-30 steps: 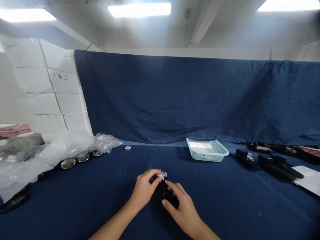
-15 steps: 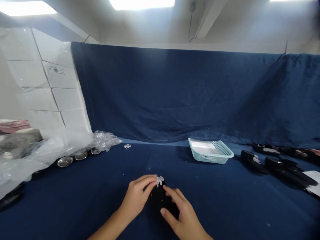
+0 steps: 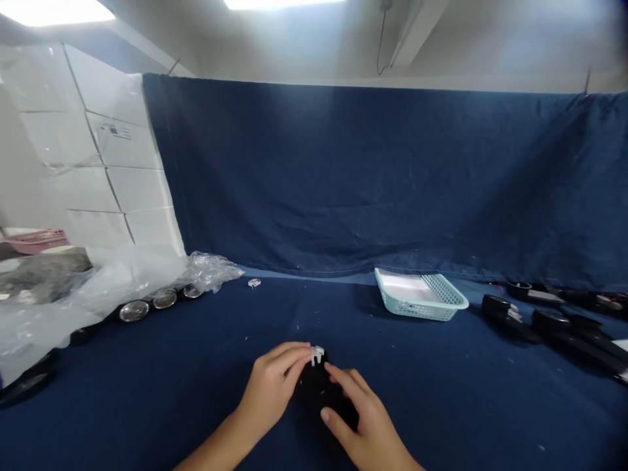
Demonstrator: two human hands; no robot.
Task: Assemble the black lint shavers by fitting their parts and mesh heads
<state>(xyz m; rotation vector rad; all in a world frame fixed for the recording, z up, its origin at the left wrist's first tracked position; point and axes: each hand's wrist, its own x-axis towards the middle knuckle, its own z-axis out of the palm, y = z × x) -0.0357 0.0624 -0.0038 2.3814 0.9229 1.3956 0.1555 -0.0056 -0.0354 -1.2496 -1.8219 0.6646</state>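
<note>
A small white plastic piece [image 3: 318, 355] with short prongs is pinched between the thumb and fingers of my left hand [image 3: 275, 381]. Below it, on the blue cloth, lies a black object [image 3: 321, 392], its outline hard to make out against the dark surface. My right hand [image 3: 360, 413] rests at the right side of this black object, thumb and index finger spread apart around its near part. The right index fingertip is close to the white piece, with a small gap between them.
A light blue basket [image 3: 424, 309] holding white sheets stands at the back right. Black devices [image 3: 507, 317] lie farther right. Round-ended black items [image 3: 134, 311] sit beside plastic wrap [image 3: 115, 281] at left. Another small white piece [image 3: 254, 282] lies near the curtain [image 3: 343, 183].
The view has shifted slightly, so most things appear a little farther right. Both hands keep nearly the same pose, and the white piece has turned slightly in my left fingers.
</note>
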